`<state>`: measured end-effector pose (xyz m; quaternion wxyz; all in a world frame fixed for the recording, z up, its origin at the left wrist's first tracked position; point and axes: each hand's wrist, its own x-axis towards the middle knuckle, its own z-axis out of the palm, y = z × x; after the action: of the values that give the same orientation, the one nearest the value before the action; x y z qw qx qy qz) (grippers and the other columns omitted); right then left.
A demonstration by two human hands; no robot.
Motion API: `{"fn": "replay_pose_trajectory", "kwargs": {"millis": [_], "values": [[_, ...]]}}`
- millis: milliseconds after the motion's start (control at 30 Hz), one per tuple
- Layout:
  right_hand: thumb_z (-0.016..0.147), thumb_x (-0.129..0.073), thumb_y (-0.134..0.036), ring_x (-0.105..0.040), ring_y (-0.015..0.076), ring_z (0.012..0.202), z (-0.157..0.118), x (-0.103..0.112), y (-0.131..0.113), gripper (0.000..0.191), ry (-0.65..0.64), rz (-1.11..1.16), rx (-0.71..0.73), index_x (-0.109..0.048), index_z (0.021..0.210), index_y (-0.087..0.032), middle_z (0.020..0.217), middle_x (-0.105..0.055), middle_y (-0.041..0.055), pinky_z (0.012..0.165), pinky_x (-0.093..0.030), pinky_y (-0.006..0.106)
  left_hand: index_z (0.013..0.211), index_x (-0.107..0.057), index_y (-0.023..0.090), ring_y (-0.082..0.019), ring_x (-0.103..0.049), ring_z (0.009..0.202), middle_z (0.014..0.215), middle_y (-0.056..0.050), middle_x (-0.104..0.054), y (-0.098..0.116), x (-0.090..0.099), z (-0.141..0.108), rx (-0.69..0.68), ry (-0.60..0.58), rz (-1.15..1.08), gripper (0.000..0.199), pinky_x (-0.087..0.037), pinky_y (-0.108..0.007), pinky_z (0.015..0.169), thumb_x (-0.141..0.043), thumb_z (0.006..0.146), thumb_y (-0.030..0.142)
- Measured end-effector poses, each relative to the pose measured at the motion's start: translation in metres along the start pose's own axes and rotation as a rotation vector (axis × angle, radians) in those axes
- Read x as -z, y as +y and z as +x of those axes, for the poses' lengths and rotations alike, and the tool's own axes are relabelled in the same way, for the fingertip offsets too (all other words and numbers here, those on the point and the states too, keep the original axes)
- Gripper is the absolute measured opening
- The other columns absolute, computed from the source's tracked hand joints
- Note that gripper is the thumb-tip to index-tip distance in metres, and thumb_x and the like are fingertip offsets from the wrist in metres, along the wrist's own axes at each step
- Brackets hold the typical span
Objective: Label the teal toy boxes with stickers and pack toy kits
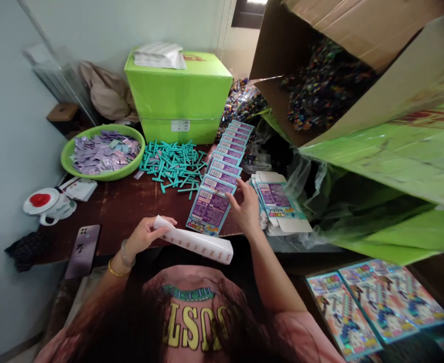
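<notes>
My left hand (148, 234) is closed on a white sheet of labels (195, 243), thumb on top. The sheet curls and shows a row of small brownish printed marks along it. My right hand (247, 205) is over the near end of an overlapping row of purple and teal printed boxes (211, 209). Its thumb and index finger are apart at the right edge of the boxes; whether they touch the boxes I cannot tell. To the right of this hand lies a stack of flat unfolded boxes (278, 201).
Teal T-shaped plastic pieces (174, 164) lie behind, beside a green basin (65, 159) of small purple packets. A green carton (178, 96) stands at the back. A phone (82, 252) and lidded cup (50, 206) are left. Large open cartons (395, 146) and glossy boxes (380, 302) are right.
</notes>
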<state>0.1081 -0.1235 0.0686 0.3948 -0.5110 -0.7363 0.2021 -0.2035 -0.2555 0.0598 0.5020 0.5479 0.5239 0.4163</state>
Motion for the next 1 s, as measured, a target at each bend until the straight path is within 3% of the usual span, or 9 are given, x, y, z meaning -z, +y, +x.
{"fn": "replay_pose_trajectory", "kwargs": {"millis": [100, 167, 400, 533, 633, 700, 800, 900, 1000], "values": [[0.099, -0.054, -0.045, -0.064, 0.0242, 0.109, -0.027, 0.025, -0.016, 0.046, -0.418, 0.350, 0.029, -0.054, 0.140, -0.025, 0.123, -0.067, 0.0100, 0.097, -0.049, 0.040, 0.097, -0.080, 0.017, -0.024, -0.069, 0.093, 0.105, -0.010, -0.077, -0.002, 0.001, 0.000, 0.009, 0.081, -0.013, 0.030, -0.054, -0.029, 0.080, -0.070, 0.086, 0.043], [0.092, -0.066, -0.044, -0.063, 0.0250, 0.115, -0.045, 0.029, -0.023, 0.050, -0.533, 0.402, 0.023, -0.058, 0.138, -0.025, 0.129, -0.066, 0.0091, 0.101, -0.048, 0.038, 0.096, -0.079, 0.017, -0.022, -0.068, 0.088, 0.100, -0.009, -0.077, -0.004, -0.002, 0.002, 0.022, 0.123, -0.050, 0.031, -0.053, -0.028, 0.076, -0.070, 0.086, 0.045], [0.088, -0.065, -0.046, -0.066, 0.0204, 0.072, -0.077, -0.005, -0.009, 0.030, -0.300, 0.433, -0.279, -0.075, 0.088, -0.017, 0.081, -0.074, 0.0046, 0.066, -0.051, 0.027, 0.104, -0.074, 0.018, -0.017, -0.062, 0.086, 0.105, -0.006, -0.070, -0.016, -0.018, 0.012, -0.021, 0.512, 0.000, 0.033, -0.048, -0.024, 0.073, -0.068, 0.085, 0.044], [0.092, -0.059, -0.047, -0.059, 0.0168, 0.063, -0.083, -0.013, 0.002, 0.035, -0.242, 0.318, -0.256, -0.074, 0.082, -0.016, 0.070, -0.067, 0.0021, 0.058, -0.044, 0.025, 0.080, -0.069, 0.018, -0.016, -0.057, 0.069, 0.075, -0.001, -0.064, -0.022, -0.016, 0.002, 0.085, 0.407, 0.102, 0.029, -0.045, -0.025, 0.064, -0.066, 0.085, 0.046], [0.095, -0.055, -0.049, -0.059, 0.0173, 0.066, -0.087, -0.014, 0.004, 0.040, -0.250, 0.356, -0.245, -0.072, 0.080, -0.016, 0.070, -0.064, 0.0027, 0.061, -0.046, 0.026, 0.066, -0.061, 0.018, -0.018, -0.060, 0.081, 0.084, -0.003, -0.065, -0.019, -0.015, -0.006, -0.045, 0.495, 0.305, 0.030, -0.047, -0.028, 0.077, -0.067, 0.086, 0.041], [0.093, -0.060, -0.049, -0.064, 0.0196, 0.076, -0.089, -0.015, 0.003, 0.035, -0.223, 0.445, -0.266, -0.072, 0.104, -0.018, 0.084, -0.068, 0.0041, 0.068, -0.052, 0.028, 0.065, -0.060, 0.018, -0.021, -0.061, 0.103, 0.108, -0.006, -0.066, -0.014, -0.017, -0.010, -0.174, 0.570, 0.411, 0.030, -0.045, -0.032, 0.094, -0.066, 0.087, 0.037], [0.084, -0.074, -0.046, -0.067, 0.0232, 0.093, -0.091, -0.018, 0.002, 0.062, -0.168, 0.584, -0.294, -0.054, 0.138, -0.026, 0.112, -0.068, 0.0077, 0.080, -0.057, 0.033, 0.066, -0.059, 0.019, -0.023, -0.059, 0.111, 0.120, -0.008, -0.064, -0.009, -0.019, -0.010, -0.213, 0.599, 0.429, 0.030, -0.043, -0.033, 0.100, -0.061, 0.091, 0.036], [0.081, -0.075, -0.046, -0.068, 0.0238, 0.096, -0.093, -0.021, 0.003, 0.052, -0.139, 0.702, -0.317, -0.060, 0.127, -0.027, 0.115, -0.067, 0.0083, 0.084, -0.058, 0.036, 0.072, -0.063, 0.019, -0.020, -0.062, 0.098, 0.108, -0.007, -0.065, -0.012, -0.017, -0.008, -0.140, 0.635, 0.369, 0.030, -0.047, -0.029, 0.088, -0.058, 0.093, 0.039], [0.081, -0.074, -0.051, -0.066, 0.0209, 0.077, -0.095, -0.022, 0.004, 0.033, -0.162, 0.695, -0.364, -0.069, 0.097, -0.023, 0.087, -0.070, 0.0044, 0.071, -0.057, 0.032, 0.079, -0.068, 0.018, -0.021, -0.063, 0.099, 0.113, -0.007, -0.065, -0.017, -0.014, -0.007, -0.091, 0.593, 0.274, 0.031, -0.048, -0.027, 0.083, -0.057, 0.093, 0.043]]}}
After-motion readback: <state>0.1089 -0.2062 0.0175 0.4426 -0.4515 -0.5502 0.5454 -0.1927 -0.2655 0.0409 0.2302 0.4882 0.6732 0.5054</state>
